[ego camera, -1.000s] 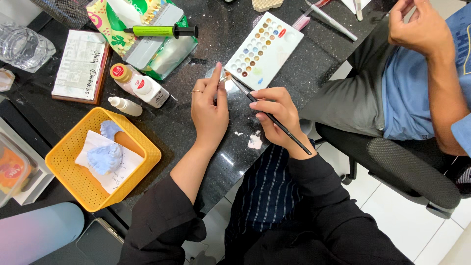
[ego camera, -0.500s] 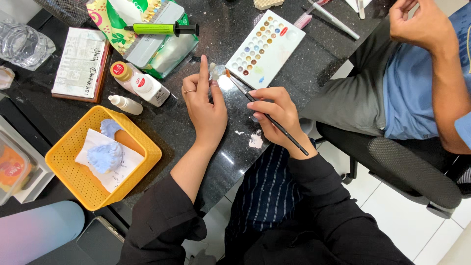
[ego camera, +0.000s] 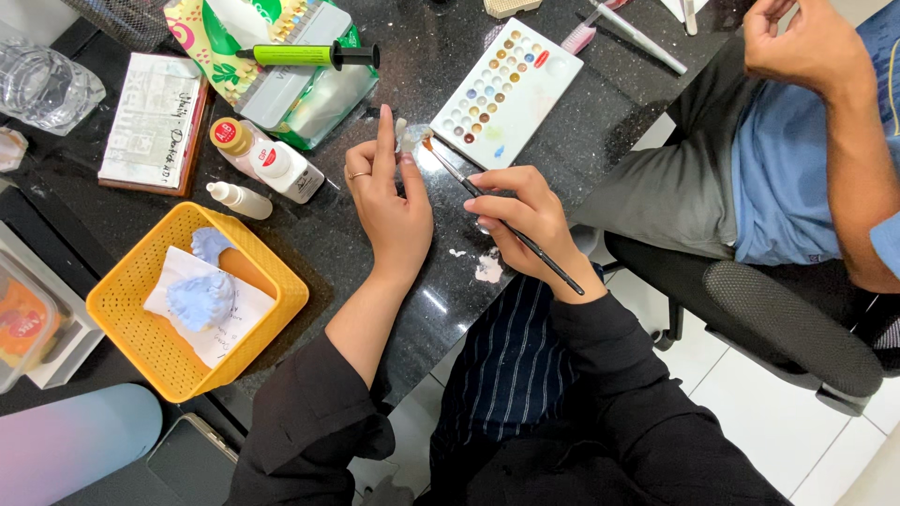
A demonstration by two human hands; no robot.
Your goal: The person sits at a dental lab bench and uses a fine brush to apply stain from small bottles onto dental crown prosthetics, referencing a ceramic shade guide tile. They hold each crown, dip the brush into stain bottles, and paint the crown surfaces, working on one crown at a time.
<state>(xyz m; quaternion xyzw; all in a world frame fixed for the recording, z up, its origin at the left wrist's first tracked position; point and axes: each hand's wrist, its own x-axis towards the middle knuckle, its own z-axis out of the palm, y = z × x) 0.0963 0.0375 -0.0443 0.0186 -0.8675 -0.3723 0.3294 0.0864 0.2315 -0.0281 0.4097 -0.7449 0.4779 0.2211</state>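
Two hands work over a glossy, speckled black counter (ego camera: 525,122). Yellow perforated plastic basket (ego camera: 122,309) at left holds pale blue dental casts on paper. White rectangular palette (ego camera: 511,89) with rows of small colour wells lies beyond the hands. Left hand (ego camera: 389,211) is raised, index finger straight up, thumb and fingers pinched on a small whitish piece (ego camera: 411,139). Right hand (ego camera: 525,220) is closed in a pen grip on a thin dark brush (ego camera: 487,208); long axis diagonal, tip pointing up-left, touching the piece, handle trailing down-right past the wrist. Hands are close, not touching.
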